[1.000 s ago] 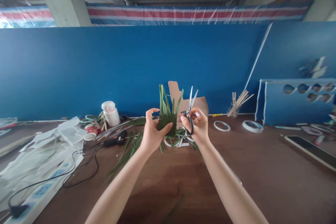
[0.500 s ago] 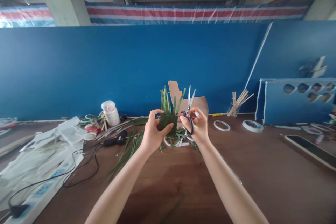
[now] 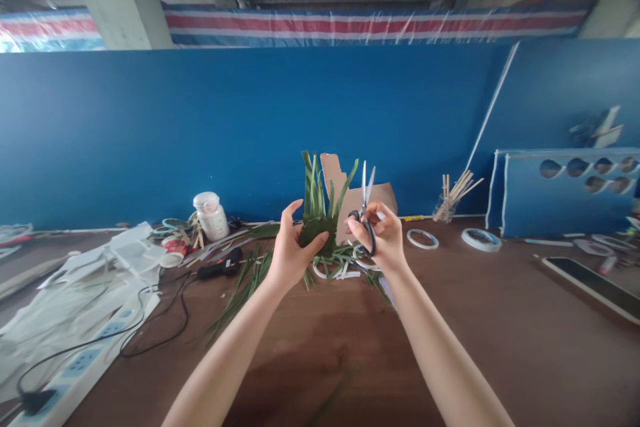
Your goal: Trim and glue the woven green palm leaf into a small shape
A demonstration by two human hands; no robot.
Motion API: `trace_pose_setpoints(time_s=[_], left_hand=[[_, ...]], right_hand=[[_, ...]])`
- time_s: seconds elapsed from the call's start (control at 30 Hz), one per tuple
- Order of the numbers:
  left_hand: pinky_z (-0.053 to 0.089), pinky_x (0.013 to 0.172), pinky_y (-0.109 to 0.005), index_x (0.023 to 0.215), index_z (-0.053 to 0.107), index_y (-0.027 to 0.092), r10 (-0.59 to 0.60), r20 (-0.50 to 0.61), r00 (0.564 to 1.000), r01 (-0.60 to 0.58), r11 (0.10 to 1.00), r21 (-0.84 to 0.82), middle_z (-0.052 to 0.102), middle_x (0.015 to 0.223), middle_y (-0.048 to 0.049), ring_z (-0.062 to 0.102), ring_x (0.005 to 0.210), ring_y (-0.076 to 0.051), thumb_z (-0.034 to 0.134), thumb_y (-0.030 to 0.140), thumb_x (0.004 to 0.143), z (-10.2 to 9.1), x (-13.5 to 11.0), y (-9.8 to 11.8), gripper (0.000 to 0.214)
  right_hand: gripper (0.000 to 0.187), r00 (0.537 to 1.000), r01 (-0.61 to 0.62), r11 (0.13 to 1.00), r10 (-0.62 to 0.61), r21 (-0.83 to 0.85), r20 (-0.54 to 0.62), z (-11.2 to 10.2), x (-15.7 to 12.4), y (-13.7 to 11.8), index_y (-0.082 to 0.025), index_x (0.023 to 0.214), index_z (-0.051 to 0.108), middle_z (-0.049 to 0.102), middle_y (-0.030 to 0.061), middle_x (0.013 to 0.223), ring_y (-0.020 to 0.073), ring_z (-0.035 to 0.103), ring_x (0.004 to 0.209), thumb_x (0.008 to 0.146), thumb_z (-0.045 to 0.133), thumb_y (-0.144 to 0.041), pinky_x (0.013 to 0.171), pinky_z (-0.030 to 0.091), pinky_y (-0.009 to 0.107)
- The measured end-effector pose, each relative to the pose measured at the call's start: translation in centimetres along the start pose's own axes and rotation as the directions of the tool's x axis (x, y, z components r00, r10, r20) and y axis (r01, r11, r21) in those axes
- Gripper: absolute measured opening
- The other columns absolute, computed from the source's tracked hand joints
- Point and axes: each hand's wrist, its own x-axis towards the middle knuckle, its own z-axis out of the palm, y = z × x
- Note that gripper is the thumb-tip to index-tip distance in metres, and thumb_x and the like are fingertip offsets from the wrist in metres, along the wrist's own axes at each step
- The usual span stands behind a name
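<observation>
My left hand (image 3: pixel 293 250) grips a bundle of long green leaf strips (image 3: pixel 316 213), its fingers curled around a dark green folded or woven part (image 3: pixel 315 232). My right hand (image 3: pixel 377 237) holds a pair of steel scissors with black handles (image 3: pixel 365 210), blades pointing up and slightly apart. The blades stand just right of the leaf strips and do not visibly touch them. Behind both hands stands a cut piece of brown cardboard (image 3: pixel 353 197).
Loose leaf strips (image 3: pixel 245 293) lie on the brown wooden table (image 3: pixel 320 353). A glue gun (image 3: pixel 220 263), white jar (image 3: pixel 211 217), white sheets (image 3: pixel 95 287), power strip (image 3: pixel 83 363), tape rolls (image 3: pixel 481 239) and a glass of wooden sticks (image 3: pixel 447 203) stand around. A blue wall (image 3: pixel 250 133) runs behind.
Both hands have risen slightly, and the left hand has turned the leaf bundle a little. The scissors have moved up and slightly right, staying in my right hand.
</observation>
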Motion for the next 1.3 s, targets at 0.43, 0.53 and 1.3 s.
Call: trace_pose_setpoints(time_s=[0.43, 0.53, 1.3], left_hand=[[0.049, 0.070, -0.024, 0.093, 0.065, 0.015, -0.171, 0.078, 0.982, 0.184, 0.961, -0.209, 0.070, 0.088, -0.0041, 0.064, 0.077, -0.015, 0.075, 0.030, 0.066, -1.4, 1.0, -0.4, 0.032], [0.048, 0.068, -0.022, 0.093, 0.066, 0.015, -0.174, 0.105, 0.979, 0.195, 0.947, -0.254, 0.070, 0.085, -0.0039, 0.064, 0.074, -0.014, 0.074, 0.031, 0.067, -1.4, 1.0, -0.6, 0.032], [0.049, 0.069, -0.027, 0.086, 0.066, 0.013, -0.229, 0.257, 0.939, 0.255, 0.964, -0.075, 0.069, 0.081, -0.0049, 0.064, 0.075, -0.019, 0.072, 0.037, 0.067, -1.4, 0.5, 0.9, 0.031]], right_hand=[[0.043, 0.810, -0.105, 0.855, 0.370, -0.509, 0.455, -7.9, 0.9, -2.4, -0.019, 0.069, 0.047, 0.048, -0.0035, 0.060, 0.0105, 0.042, 0.055, 0.062, 0.069, -0.055, 0.053, 0.030, 0.024], [0.048, 0.748, -0.110, 0.833, 0.428, -0.541, 0.507, -7.3, 0.9, -2.2, -0.018, 0.069, 0.048, 0.047, -0.0033, 0.059, 0.0113, 0.044, 0.055, 0.060, 0.067, -0.061, 0.052, 0.028, 0.024], [0.050, 0.665, -0.179, 0.858, 0.467, -0.482, 0.583, -6.6, 1.0, -1.8, -0.018, 0.069, 0.050, 0.049, -0.0032, 0.056, 0.0101, 0.042, 0.051, 0.056, 0.071, -0.062, 0.047, 0.025, 0.022]])
